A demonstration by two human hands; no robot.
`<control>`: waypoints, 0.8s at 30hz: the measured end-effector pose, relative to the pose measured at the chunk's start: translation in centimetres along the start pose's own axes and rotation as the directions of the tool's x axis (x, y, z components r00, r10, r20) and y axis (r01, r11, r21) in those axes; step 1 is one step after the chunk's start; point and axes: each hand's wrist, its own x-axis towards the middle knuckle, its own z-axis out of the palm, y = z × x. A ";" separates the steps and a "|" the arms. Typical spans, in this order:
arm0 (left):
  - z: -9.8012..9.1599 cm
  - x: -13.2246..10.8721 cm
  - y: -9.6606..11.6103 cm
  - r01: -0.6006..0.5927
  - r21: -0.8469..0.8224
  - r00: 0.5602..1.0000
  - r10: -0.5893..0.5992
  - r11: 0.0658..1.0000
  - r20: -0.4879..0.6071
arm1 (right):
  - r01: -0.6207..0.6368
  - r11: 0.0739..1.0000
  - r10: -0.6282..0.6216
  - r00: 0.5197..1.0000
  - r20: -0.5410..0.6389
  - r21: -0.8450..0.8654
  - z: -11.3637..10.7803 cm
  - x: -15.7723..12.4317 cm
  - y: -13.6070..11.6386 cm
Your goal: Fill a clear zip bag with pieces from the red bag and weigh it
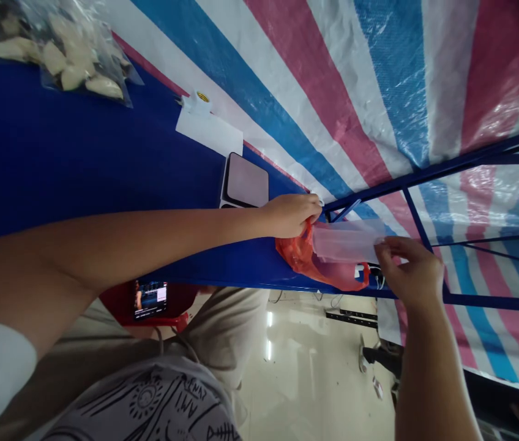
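Observation:
My left hand (291,215) grips the gathered top of an orange-red plastic bag (303,260) at the table's edge. My right hand (409,269) pinches the edge of a transparent plastic bag (346,241), its fingers and thumb closed on the film. That transparent bag reaches from my right hand to the orange-red bag and overlaps it near my left hand. Whether the two bags are joined is hidden. Close to my left hand, a flat digital scale (243,180) lies on the blue-covered table (80,165).
A plastic bag of pale pieces (52,58) and a white paper sheet (209,131) lie on the blue table. Striped tarpaulin (333,92) and a blue metal frame (438,177) run alongside. A phone (150,299) rests on a red stool (122,303) near my lap.

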 end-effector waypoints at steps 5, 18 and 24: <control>-0.3 0.3 0.3 -0.021 -0.085 1.000 0.019 0.996 -0.017 | -0.212 0.944 0.256 0.954 -0.158 0.251 -3.5 -0.7 0.0; -8.6 -8.1 3.6 0.364 -0.775 0.777 -0.627 0.517 -0.054 | -0.233 0.288 0.408 0.907 0.101 0.929 4.7 -0.9 -14.2; -14.3 -20.1 2.8 0.682 -0.522 0.310 -0.848 0.513 -0.429 | -0.504 0.066 0.015 0.864 0.504 0.861 14.4 -0.9 -25.3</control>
